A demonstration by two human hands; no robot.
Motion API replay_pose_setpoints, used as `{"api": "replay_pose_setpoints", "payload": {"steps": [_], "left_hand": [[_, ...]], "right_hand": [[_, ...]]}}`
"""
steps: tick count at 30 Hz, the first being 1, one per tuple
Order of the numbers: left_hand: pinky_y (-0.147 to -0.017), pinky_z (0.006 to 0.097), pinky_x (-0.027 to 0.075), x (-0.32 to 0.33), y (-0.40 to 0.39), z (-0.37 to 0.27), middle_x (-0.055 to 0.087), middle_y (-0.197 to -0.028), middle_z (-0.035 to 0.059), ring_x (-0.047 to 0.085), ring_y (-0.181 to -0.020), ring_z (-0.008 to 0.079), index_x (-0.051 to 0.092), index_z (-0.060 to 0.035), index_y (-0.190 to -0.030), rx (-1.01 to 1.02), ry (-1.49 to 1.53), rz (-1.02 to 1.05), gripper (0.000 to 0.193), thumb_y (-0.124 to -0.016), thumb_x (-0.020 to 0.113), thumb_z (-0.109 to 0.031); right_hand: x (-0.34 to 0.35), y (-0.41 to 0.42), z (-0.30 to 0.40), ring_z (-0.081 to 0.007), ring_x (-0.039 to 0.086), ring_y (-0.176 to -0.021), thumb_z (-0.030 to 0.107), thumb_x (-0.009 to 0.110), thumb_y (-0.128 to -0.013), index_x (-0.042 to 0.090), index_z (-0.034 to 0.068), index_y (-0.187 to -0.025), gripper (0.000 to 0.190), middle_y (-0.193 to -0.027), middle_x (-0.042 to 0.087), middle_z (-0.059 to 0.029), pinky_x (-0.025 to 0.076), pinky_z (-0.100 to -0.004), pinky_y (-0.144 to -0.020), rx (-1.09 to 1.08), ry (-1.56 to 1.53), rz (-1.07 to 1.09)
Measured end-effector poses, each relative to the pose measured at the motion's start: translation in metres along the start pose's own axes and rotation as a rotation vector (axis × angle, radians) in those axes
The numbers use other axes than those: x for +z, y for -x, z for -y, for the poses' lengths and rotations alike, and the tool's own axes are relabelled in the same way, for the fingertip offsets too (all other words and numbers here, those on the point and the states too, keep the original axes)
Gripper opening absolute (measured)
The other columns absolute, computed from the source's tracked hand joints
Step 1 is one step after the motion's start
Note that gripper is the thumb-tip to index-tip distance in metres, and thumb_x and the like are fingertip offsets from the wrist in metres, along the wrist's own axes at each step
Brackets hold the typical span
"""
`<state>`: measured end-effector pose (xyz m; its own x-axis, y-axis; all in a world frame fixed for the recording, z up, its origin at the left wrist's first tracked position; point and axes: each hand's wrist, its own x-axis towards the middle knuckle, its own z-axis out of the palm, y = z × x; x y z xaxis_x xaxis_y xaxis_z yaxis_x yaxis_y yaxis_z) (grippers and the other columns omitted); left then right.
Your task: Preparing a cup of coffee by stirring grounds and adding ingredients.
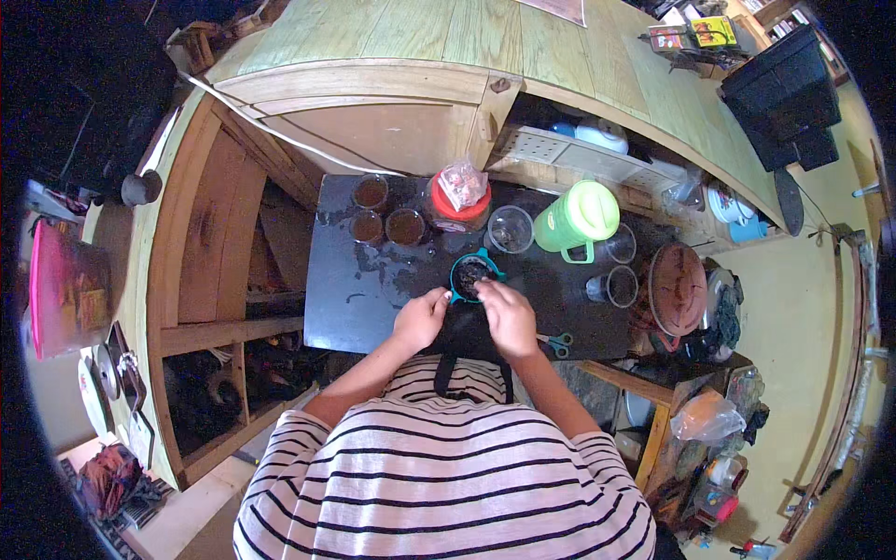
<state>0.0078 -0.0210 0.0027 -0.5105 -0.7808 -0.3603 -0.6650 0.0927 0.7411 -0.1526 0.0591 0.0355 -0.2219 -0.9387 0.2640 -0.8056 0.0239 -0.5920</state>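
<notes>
Near the middle of the black tabletop is a teal-rimmed strainer (473, 274) with dark, wet-looking matter in it. My left hand (424, 318) grips its teal handle at the lower left. My right hand (507, 315) lies over its lower right rim with fingers bent at the dark matter; whether they hold anything cannot be told. What is under the strainer is hidden. Beyond it stands a clear plastic cup (510, 229), with a red-lidded jar (460, 203) behind to the left and a light green pitcher (577, 220) to the right.
Several cups of brown liquid (405, 227) stand at the back left among wet patches on the black table (343, 308). More clear cups (621, 285) are at the right, near a round brown lid (677, 288). Scissors (560, 344) lie by the near edge. A wooden counter (420, 35) rises behind.
</notes>
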Motion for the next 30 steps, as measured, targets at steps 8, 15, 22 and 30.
{"api": "replay_pose_setpoints", "payload": {"steps": [8, 15, 22, 30], "left_hand": [[-0.069, 0.0501, 0.045, 0.0, 0.001, 0.0, 0.062, -0.083, 0.0223, 0.058, -0.082, 0.0418, 0.059, -0.0113, -0.099, 0.001, 0.002, -0.005, 0.031, -0.094, 0.041, -0.037], [-0.068, 0.0504, 0.045, 0.0, 0.001, -0.002, 0.062, -0.081, 0.0215, 0.059, -0.08, 0.0409, 0.06, -0.0126, -0.094, 0.026, 0.006, -0.027, 0.031, -0.094, 0.04, -0.037], [-0.069, 0.0501, 0.045, 0.0, -0.001, 0.002, 0.061, -0.084, 0.0235, 0.058, -0.084, 0.0429, 0.058, -0.0097, -0.1, 0.015, -0.022, 0.021, 0.033, -0.094, 0.041, -0.037], [-0.069, 0.0497, 0.045, -0.002, 0.001, -0.001, 0.061, -0.083, 0.0231, 0.058, -0.083, 0.0426, 0.059, -0.0101, -0.101, 0.016, 0.001, 0.019, 0.031, -0.094, 0.042, -0.035]], "right_hand": [[-0.019, -0.014, 0.002, -0.0284, 0.061, -0.088, 0.008, 0.057, -0.081, 0.064, 0.007, -0.093, 0.014, -0.097, 0.065, -0.0103, 0.048, -0.038, -0.076, -0.089, 0.092, 0.008], [-0.008, -0.004, -0.01, -0.0291, 0.061, -0.079, 0.007, 0.053, -0.086, 0.061, 0.003, -0.089, 0.01, -0.088, 0.064, -0.0132, 0.049, -0.0365, -0.072, 0.118, 0.066, -0.042], [0.019, 0.002, -0.027, -0.0157, 0.062, -0.067, 0.008, 0.048, -0.091, 0.06, -0.001, -0.088, 0.015, -0.078, 0.065, -0.0103, 0.048, -0.0271, -0.061, 0.5, -0.303, -0.13], [0.015, 0.004, -0.016, -0.0216, 0.063, -0.075, 0.006, 0.051, -0.088, 0.06, 0.001, -0.092, 0.011, -0.087, 0.064, -0.0129, 0.05, -0.0326, -0.068, 0.478, -0.446, -0.326]]}}
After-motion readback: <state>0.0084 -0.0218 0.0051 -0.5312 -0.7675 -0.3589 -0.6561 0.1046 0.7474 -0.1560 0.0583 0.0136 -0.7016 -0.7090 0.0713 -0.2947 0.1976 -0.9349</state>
